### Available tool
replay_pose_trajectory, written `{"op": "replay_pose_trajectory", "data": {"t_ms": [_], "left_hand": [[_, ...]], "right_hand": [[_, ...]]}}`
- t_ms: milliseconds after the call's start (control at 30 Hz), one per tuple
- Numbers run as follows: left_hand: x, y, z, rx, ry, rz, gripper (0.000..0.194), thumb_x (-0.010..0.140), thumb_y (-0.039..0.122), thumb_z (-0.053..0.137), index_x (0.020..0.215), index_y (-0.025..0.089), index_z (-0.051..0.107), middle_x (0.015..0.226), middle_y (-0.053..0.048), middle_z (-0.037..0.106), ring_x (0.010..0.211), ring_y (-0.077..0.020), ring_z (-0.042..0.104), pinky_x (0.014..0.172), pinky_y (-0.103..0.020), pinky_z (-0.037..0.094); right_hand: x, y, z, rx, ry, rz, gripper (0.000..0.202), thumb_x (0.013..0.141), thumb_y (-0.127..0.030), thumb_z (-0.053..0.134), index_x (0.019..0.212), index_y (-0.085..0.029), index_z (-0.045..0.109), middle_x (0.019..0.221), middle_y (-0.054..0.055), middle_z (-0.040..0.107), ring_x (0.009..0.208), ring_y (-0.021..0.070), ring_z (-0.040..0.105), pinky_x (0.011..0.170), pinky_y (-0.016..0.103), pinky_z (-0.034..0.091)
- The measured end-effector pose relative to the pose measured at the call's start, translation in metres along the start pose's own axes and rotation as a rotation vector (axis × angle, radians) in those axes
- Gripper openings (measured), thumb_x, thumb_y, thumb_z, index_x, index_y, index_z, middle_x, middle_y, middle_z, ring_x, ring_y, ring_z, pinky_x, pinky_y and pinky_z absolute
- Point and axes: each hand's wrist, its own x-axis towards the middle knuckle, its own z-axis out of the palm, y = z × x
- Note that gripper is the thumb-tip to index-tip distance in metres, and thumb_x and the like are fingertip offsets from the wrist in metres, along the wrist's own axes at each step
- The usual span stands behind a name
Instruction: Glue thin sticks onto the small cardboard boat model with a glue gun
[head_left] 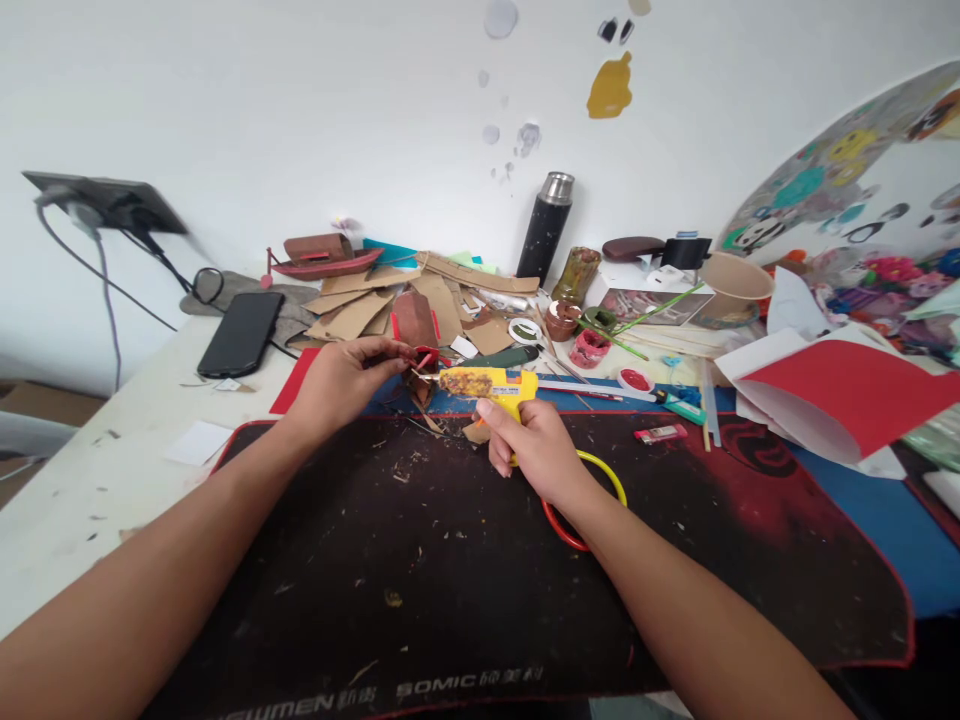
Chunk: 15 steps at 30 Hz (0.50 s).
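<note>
My right hand (536, 445) is wrapped around the handle of a yellow hot glue gun (491, 385), its body smeared with brown stains. A clear glue stick (592, 388) sticks out of the gun's back end, and the nozzle points left. At the nozzle, my left hand (349, 380) pinches a small red piece (426, 358) between thumb and fingers; its exact shape is partly hidden. Just behind the fingertips stands a brown cardboard form with red edges (414, 320). Cardboard scraps lie below the nozzle.
A dark desk mat (420, 580) covers the front. A red model boat (326, 262), cardboard pieces (356, 310), a black thermos (545, 230) and open paint jars (590, 348) stand behind. A phone (240, 335) lies left; a pink lighter (660, 434) and red paper (862, 390) lie right.
</note>
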Motion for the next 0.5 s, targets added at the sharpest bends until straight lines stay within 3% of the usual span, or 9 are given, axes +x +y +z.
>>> {"op": "replay_pose_trajectory", "data": {"t_ms": [267, 500], "left_hand": [[-0.0005, 0.0026, 0.0008, 0.014, 0.012, -0.008, 0.027, 0.081, 0.043, 0.069, 0.095, 0.025, 0.084, 0.102, -0.004, 0.085, 0.098, -0.0289, 0.078, 0.092, -0.037, 0.061], [-0.0005, 0.0001, 0.0014, -0.001, 0.005, -0.024, 0.027, 0.082, 0.045, 0.069, 0.096, 0.028, 0.083, 0.105, -0.003, 0.085, 0.099, -0.0288, 0.077, 0.095, -0.039, 0.060]], "right_hand": [[-0.0010, 0.0043, -0.0014, -0.243, 0.124, 0.058, 0.058, 0.096, -0.065, 0.063, 0.057, -0.023, 0.054, 0.039, -0.002, 0.051, 0.038, 0.0124, 0.051, 0.048, 0.027, 0.041], [-0.0021, 0.0005, -0.0043, -0.393, 0.188, 0.079, 0.064, 0.099, -0.063, 0.059, 0.049, -0.024, 0.052, 0.041, 0.002, 0.055, 0.042, 0.0142, 0.055, 0.055, 0.029, 0.045]]}}
